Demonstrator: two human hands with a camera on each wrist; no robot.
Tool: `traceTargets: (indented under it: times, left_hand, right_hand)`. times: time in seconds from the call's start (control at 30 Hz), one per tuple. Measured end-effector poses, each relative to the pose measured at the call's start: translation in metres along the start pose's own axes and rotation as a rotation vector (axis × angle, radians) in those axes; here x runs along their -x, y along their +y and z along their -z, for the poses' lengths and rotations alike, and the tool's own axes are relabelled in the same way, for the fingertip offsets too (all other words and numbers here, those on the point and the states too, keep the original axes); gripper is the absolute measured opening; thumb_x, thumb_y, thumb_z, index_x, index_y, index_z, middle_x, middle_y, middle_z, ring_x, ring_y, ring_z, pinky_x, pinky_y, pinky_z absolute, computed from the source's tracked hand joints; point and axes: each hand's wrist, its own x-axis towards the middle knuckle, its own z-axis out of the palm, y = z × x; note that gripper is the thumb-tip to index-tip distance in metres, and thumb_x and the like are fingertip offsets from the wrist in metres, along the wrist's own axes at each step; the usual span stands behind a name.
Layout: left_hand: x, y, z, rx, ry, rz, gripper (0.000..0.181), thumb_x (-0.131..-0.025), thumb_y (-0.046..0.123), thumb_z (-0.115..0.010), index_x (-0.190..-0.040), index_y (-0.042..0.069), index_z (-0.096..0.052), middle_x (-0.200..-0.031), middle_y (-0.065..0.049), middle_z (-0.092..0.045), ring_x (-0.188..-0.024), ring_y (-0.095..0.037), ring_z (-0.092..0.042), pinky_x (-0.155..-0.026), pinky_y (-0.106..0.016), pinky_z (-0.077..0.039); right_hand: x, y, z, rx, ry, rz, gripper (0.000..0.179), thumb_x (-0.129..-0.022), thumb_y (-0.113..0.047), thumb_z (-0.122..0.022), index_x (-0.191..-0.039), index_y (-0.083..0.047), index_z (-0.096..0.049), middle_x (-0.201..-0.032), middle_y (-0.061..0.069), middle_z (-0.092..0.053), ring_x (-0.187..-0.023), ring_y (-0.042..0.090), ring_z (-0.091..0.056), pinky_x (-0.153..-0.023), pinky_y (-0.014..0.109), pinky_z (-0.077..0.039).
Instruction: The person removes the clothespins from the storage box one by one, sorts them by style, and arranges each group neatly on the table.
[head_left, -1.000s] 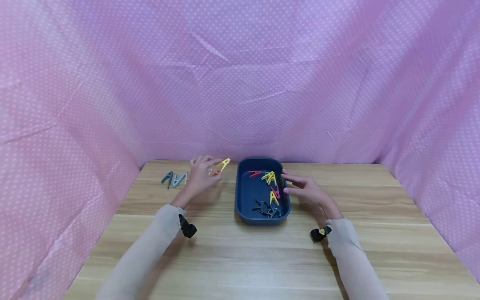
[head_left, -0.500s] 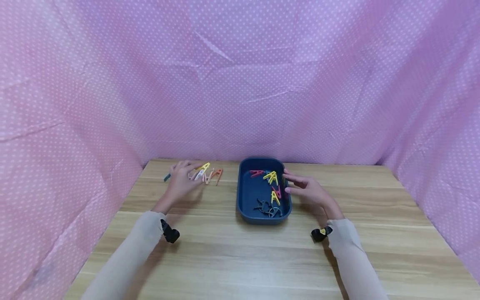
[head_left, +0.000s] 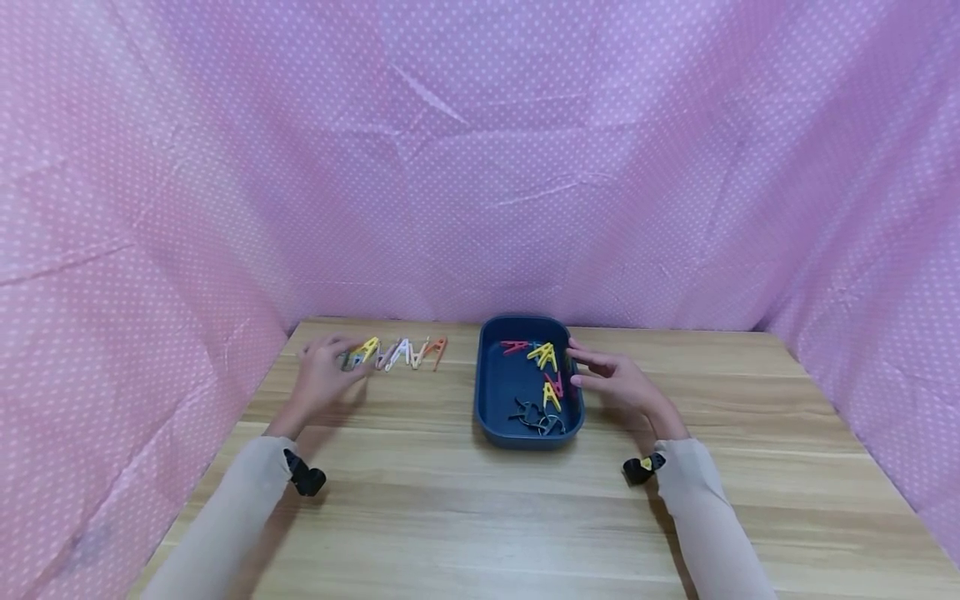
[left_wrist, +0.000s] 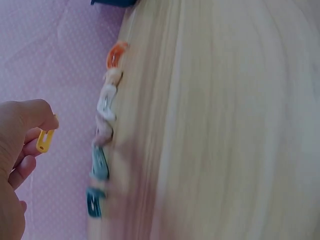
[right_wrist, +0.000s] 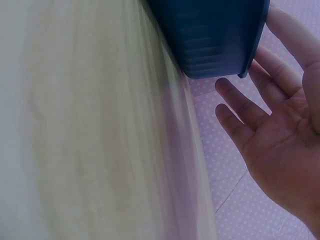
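A yellow clothespin (head_left: 367,349) is pinched between the thumb and fingers of my left hand (head_left: 321,371), raised over the left end of a row of clothespins. That row, in the left wrist view, runs from an orange clothespin (left_wrist: 116,55) past peach, white (left_wrist: 106,101) and mauve ones to a light teal (left_wrist: 100,163) and a dark teal clothespin (left_wrist: 94,202). My right hand (head_left: 618,383) rests its extended fingertips on the right rim of a dark blue bin (head_left: 528,443); the right wrist view shows the palm uncovered and the fingers spread.
Inside the bin lie red clothespins (head_left: 513,346), several yellow clothespins (head_left: 551,397) and dark clips with metal rings (head_left: 549,425). The wooden table (head_left: 480,517) ends at the back against a pink dotted curtain (head_left: 480,183).
My left hand has carried the yellow clothespin leftward from beside the bin, along the row to its left end, uncovering the orange, peach and white clothespins. The right hand keeps its place.
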Motion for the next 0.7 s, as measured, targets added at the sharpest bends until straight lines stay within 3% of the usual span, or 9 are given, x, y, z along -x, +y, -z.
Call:
traceTargets:
  times: [0.37,0.7]
  left_hand:
    - [0.013,-0.022,0.027,-0.021,-0.089,0.060,0.043,-0.080,0.009,-0.082,-0.119,-0.006,-0.070,-0.125,-0.028,-0.065,-0.118,-0.050,-0.053,-0.105,-0.068,-0.018]
    - [0.019,-0.037,0.035,-0.082,-0.092,0.100,0.040,-0.081,0.014,-0.080,-0.117,-0.002,-0.072,-0.117,-0.025,-0.069,-0.106,-0.043,-0.061,-0.096,-0.061,-0.025]
  right_hand:
    - [-0.001,0.002,0.000,-0.016,-0.002,0.005,0.060,-0.094,-0.031,-0.073,-0.149,-0.016,-0.054,-0.165,-0.005,-0.035,-0.153,0.023,-0.032,-0.119,0.044,-0.031]
    - [0.000,0.000,0.000,-0.013,-0.006,-0.001,0.061,-0.094,-0.033,-0.073,-0.149,-0.014,-0.053,-0.165,-0.004,-0.034,-0.153,0.025,-0.032,-0.119,0.045,-0.032]
